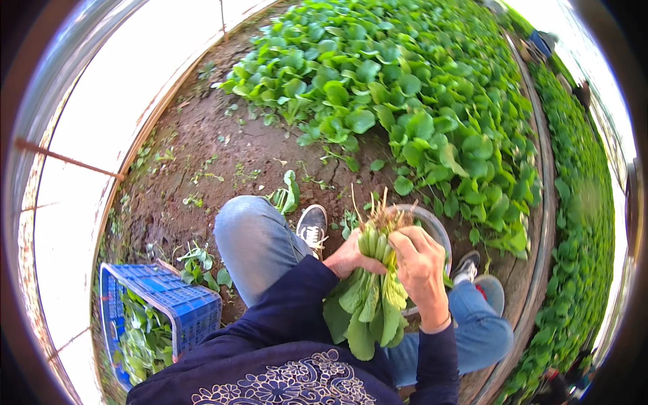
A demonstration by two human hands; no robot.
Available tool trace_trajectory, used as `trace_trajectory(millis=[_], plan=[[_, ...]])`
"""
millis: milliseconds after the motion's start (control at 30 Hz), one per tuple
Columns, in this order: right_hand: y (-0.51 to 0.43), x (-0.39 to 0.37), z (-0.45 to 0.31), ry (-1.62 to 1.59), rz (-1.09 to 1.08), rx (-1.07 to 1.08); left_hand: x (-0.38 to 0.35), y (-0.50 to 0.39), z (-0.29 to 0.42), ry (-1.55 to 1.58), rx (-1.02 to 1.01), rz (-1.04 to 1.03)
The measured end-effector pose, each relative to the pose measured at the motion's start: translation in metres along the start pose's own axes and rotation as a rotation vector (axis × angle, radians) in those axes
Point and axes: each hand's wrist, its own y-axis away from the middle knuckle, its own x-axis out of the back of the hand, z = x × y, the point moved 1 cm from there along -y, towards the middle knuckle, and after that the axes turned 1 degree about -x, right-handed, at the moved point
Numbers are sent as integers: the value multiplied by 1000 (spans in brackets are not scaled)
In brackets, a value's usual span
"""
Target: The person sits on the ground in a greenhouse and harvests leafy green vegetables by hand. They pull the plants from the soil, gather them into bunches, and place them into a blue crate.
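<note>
A bunch of leafy greens is held upside down in front of my body, its pale stems and thin roots pointing up and its leaves hanging down. My left hand grips the bunch around the stems. At the root end, the fingers of my right hand are closed on stems or yellowish leaves at the bunch's right side; exactly what they pinch is partly hidden. Behind the bunch and my right hand stands a round metal-looking tub, its inside mostly hidden.
A blue plastic crate holding greens lies at the lower left. Cut leaves lie on bare soil near my shoe. Dense leafy plants grow ahead and right, beside a wooden board. Parts of other people show at the far right.
</note>
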Motion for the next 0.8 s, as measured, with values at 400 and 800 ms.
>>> trace_trajectory(millis=[400,800], plan=[[-37,-47,123,374,-779,-231,-21,31,12,-20,-279,2],[-190,-357,159,803,-647,724,2,29,-12,72,-158,334]])
